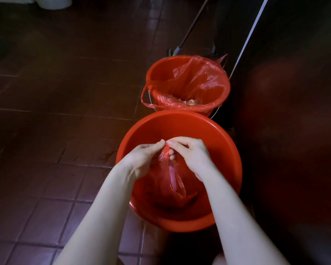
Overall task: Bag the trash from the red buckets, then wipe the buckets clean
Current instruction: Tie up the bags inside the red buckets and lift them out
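Left hand [141, 159] and right hand [191, 152] both pinch the gathered neck of a red translucent plastic trash bag [173, 183], fingers [177, 144] pressed together. The bag sits inside the near round red plastic bucket [228, 150]. Just behind it is the far red plastic bucket [154, 73], lined with a loose red plastic liner [201, 77]. Both stand on the brown tiled floor [65, 96].

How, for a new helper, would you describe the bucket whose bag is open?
On the tiled floor, two red buckets stand beside a dark wall. It is the far bucket, by the leaning poles. Its open bag drapes the rim; the near bucket holds a pinched bag.
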`<state>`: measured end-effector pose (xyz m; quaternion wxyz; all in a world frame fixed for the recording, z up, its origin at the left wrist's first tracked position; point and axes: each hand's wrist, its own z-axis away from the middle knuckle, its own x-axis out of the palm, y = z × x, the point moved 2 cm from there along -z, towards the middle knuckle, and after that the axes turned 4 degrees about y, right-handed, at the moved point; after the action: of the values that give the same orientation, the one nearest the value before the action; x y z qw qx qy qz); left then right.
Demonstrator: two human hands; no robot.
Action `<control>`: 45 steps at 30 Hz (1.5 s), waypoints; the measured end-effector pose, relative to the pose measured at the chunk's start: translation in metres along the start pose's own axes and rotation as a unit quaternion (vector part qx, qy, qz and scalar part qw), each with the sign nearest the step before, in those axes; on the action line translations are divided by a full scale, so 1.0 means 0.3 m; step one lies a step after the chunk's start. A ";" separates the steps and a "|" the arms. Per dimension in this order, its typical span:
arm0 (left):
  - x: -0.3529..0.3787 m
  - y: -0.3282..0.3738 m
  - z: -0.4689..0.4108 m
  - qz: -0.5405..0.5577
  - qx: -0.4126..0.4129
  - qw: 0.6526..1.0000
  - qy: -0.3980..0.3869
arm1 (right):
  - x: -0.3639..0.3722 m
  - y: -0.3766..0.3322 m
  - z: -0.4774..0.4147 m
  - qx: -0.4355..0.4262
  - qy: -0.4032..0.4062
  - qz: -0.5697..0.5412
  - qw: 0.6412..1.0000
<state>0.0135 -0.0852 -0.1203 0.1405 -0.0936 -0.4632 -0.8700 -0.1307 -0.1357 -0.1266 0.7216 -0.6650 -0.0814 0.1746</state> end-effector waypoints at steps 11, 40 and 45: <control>0.065 0.023 0.063 -0.045 0.072 0.994 0.073 | 0.007 0.034 0.005 -0.023 0.117 0.104 0.987; 0.005 -0.006 0.035 -0.177 0.162 0.947 0.212 | 0.018 -0.014 0.048 0.062 -0.087 0.078 0.991; 0.009 -0.003 0.032 -0.010 0.093 0.978 0.187 | 0.021 -0.010 0.033 -0.025 0.045 0.118 0.992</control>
<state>0.0109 -0.0772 -0.1149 0.2240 0.0893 -0.5085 -0.8266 -0.1279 -0.1245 -0.1233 0.6817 -0.6953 0.0263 0.2260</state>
